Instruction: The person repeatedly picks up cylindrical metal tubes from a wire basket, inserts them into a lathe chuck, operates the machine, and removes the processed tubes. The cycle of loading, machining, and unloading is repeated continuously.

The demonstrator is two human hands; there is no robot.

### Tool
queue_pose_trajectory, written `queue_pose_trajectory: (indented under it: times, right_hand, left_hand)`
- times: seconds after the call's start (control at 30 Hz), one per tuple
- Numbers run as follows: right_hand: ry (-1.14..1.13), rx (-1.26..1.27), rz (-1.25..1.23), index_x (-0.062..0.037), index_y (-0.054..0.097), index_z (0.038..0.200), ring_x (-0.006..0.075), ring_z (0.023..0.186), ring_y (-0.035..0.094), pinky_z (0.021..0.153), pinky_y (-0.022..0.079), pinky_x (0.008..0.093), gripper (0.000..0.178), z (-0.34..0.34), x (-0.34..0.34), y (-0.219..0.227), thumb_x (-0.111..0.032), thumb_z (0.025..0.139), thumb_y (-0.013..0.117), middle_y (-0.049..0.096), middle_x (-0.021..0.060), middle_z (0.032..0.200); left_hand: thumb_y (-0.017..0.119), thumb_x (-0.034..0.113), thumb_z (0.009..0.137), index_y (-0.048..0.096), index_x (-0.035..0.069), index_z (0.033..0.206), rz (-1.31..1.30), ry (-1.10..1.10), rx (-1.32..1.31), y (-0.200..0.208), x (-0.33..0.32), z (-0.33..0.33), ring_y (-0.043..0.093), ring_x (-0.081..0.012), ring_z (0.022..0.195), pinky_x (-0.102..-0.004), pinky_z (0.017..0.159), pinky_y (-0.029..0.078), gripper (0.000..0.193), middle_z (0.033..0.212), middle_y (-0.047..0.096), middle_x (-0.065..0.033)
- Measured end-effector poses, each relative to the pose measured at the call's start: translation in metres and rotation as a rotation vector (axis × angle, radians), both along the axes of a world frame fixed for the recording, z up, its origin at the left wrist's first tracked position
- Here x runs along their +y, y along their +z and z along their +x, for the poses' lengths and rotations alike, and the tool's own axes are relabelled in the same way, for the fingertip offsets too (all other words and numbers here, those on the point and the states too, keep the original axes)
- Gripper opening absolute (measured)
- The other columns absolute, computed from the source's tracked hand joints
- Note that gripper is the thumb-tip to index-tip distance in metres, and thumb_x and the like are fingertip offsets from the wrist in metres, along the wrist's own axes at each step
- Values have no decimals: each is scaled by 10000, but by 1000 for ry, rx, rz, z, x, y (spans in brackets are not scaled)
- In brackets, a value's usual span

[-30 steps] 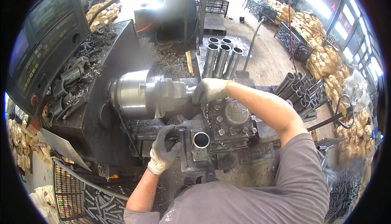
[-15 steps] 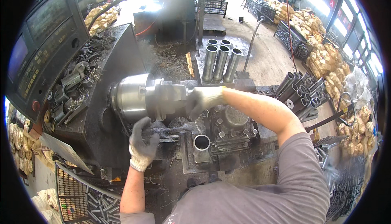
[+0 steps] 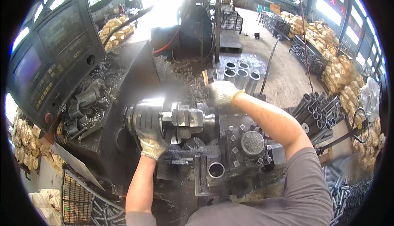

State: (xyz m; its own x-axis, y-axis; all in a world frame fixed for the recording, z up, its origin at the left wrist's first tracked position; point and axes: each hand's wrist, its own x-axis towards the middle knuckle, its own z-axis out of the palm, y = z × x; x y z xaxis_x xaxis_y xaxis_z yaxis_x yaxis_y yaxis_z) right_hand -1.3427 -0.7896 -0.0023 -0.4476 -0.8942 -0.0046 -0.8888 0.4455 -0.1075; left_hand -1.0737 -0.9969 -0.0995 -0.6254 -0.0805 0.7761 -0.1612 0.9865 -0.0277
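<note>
At the lathe, my left hand (image 3: 152,144) wears a grey-and-white glove and lies against the near side of the round steel chuck (image 3: 148,109). Its fingers look stretched over the metal, partly blurred. Stepped chuck jaws (image 3: 186,118) stick out to the right, with a short bright cylinder (image 3: 209,120) at their end. My right hand (image 3: 223,93), gloved too, reaches past the jaws on the far side. Its fingertips are smeared and dark, so whether they hold anything is hidden. Nearer to me, a steel tube (image 3: 216,170) stands upright beside the bolted tool post (image 3: 251,144).
A control panel (image 3: 49,57) rises at the left, beside a ledge with metal parts and chips (image 3: 88,102). Several upright tubes (image 3: 242,78) stand beyond the lathe. More tubes (image 3: 314,113) are stacked at the right. A wire basket (image 3: 78,197) sits at lower left.
My right hand has moved from the jaws up and away to their far side. My left hand has gone from the air onto the chuck. The view has shifted.
</note>
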Motion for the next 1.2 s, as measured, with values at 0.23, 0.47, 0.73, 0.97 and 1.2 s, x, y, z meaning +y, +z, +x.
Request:
queue_pose_trajectory:
  times: [0.23,0.47,0.73,0.97,1.2]
  right_hand:
    - [43,-613,482,-11,768,1169,266,1053,762,902,623,394,479,-17,-4,-78,-329,812,798,781,201,1197]
    - [224,-563,463,-31,779,1082,196,761,735,695,594,374,419,-13,-5,-82,-389,867,803,796,126,912]
    - [-264,298,392,-26,757,1042,316,877,795,810,643,416,458,47,93,33,-365,763,886,792,207,973]
    - [-288,-506,-256,3,688,1263,270,915,798,839,631,401,678,260,164,63,-448,795,881,798,199,1044]
    - [-528,-1482,-178,-53,515,1544,205,1106,712,806,649,347,788,333,166,-140,-357,895,842,705,133,1289]
  left_hand:
    - [685,378,887,472,16,1532,-38,4,49,-15,0,-11,431,-480,1482,-622,1266,280,770,1570,495,-238]
    - [669,391,911,438,22,1563,-34,31,-17,-17,0,3,409,-462,1504,-607,1284,250,784,1588,476,-234]
    - [789,407,776,452,35,1558,-54,-52,90,-14,-5,-7,376,-437,1531,-617,1286,225,929,1603,457,-204]
    - [755,576,961,291,-77,1629,786,-682,-57,-5,111,115,383,-392,1545,-500,1254,350,1044,1642,371,-293]
    - [757,164,948,645,-6,1263,2553,-378,-86,-73,213,151,722,-248,1019,-406,898,594,375,1124,724,-110]
